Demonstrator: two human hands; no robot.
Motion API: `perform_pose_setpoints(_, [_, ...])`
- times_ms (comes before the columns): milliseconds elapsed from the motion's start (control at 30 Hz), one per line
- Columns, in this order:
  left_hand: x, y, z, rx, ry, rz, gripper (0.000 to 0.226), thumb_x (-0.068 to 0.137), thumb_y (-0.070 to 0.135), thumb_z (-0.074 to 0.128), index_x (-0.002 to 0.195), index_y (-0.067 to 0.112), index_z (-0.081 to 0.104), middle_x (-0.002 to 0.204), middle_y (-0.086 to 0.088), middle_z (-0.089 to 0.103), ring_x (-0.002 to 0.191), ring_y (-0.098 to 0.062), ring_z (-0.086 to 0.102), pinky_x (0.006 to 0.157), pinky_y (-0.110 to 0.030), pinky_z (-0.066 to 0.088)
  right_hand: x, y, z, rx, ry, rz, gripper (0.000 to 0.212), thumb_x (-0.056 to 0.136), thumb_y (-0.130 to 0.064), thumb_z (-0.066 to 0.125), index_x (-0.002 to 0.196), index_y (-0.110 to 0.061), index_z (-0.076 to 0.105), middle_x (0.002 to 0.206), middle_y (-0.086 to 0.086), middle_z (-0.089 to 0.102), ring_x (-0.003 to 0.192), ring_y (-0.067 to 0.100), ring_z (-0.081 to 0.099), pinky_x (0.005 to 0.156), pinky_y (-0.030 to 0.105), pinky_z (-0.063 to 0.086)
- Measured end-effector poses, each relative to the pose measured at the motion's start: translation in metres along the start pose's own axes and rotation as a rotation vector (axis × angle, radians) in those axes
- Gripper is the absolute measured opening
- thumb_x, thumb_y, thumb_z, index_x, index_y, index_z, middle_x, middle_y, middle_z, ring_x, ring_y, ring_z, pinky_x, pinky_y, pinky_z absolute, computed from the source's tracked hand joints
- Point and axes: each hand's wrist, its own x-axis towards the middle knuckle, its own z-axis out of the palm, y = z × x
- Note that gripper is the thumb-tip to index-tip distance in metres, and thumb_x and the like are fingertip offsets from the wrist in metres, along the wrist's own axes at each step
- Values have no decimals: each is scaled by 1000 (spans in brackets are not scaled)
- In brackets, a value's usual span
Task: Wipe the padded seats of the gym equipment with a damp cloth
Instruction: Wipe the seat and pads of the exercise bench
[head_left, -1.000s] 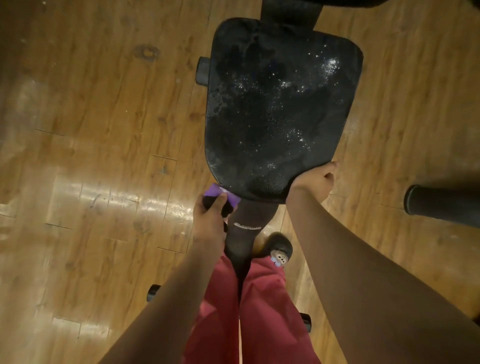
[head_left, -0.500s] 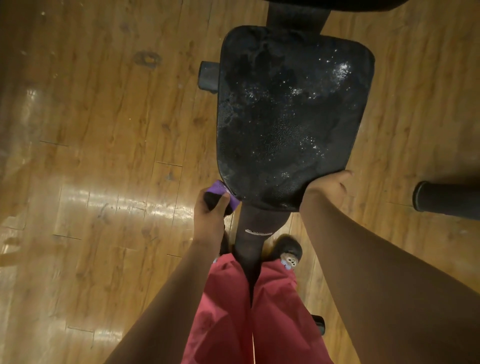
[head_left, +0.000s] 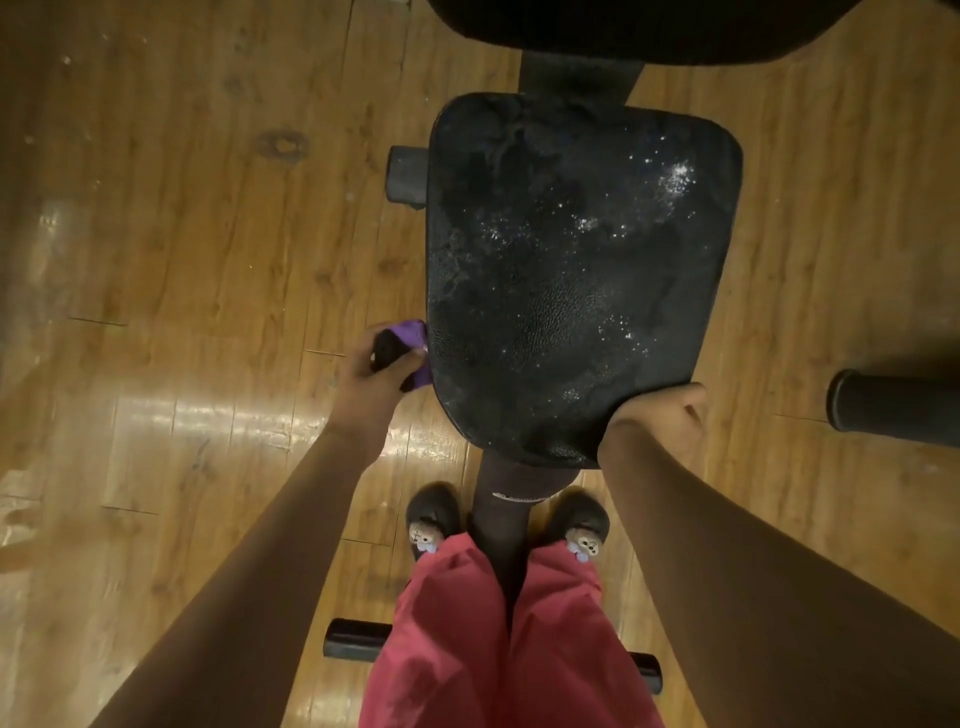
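1. Black padded seat (head_left: 571, 270), textured and flecked with glistening wet specks, is seen from above at mid-view, mounted on a dark post (head_left: 511, 499) over a wooden plank floor (head_left: 208, 260)
2. Its left edge is touched by a purple cloth (head_left: 410, 332), gripped in the curled fingers of the left hand (head_left: 371, 384)
3. Its near right corner is clasped by the right hand (head_left: 660, 421), fingers curled round the rim
4. Red trousers (head_left: 467, 649) and dark bear-faced slippers (head_left: 431, 519) are seen below, straddling the post

A: Seat (head_left: 571, 270) position?
B: Centre of view, on a post (head_left: 506, 519) that stands between the two shoes (head_left: 431, 512).
A: Hands?
B: Left hand (head_left: 374, 384) holds the cloth (head_left: 410, 335) against the seat's left edge; right hand (head_left: 660, 421) grips its near right corner. A padded bar (head_left: 893, 405) lies well apart on the right.
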Motion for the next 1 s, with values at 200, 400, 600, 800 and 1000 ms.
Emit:
perform_pose_setpoints(200, [-17,-7,-14,99,-97,-7,17,89,-1,60,94,15,64,94,-7,66,95,-25,61,93,-43,48,-1,0,2,-47,40,14,57,95,-47,21,105,-18,70,103,9,68,86,27,56,76,34,40])
perform_pose_setpoints(400, [29,23,0,94,-34,-14,21,89,10,64,106,22,58,112,-6,62,107,-23,60,100,-41,48,4,4,6,-36,38,7,58,94,-50,20,110,-21,67,112,8,67,86,26,52,79,35,38])
perform_pose_setpoints(600, [41,26,5,92,-35,28,19,91,10,63,94,24,50,110,-9,58,112,-30,59,96,-44,51,2,0,3,-88,33,-10,57,96,-47,18,109,-20,67,110,9,67,88,28,54,77,33,34])
perform_pose_setpoints(800, [20,10,-15,196,-128,14,20,89,10,65,106,10,53,117,-19,57,111,-33,58,97,-48,50,7,5,-10,-170,-101,-357,54,102,-38,17,120,-11,60,114,11,64,106,33,59,83,37,45])
perform_pose_setpoints(1000, [19,12,-11,186,-86,25,16,90,11,65,98,21,55,112,-12,60,112,-32,58,102,-51,46,17,-18,-14,-276,-255,-830,48,102,-38,20,146,-26,34,131,-1,56,119,20,51,87,30,39])
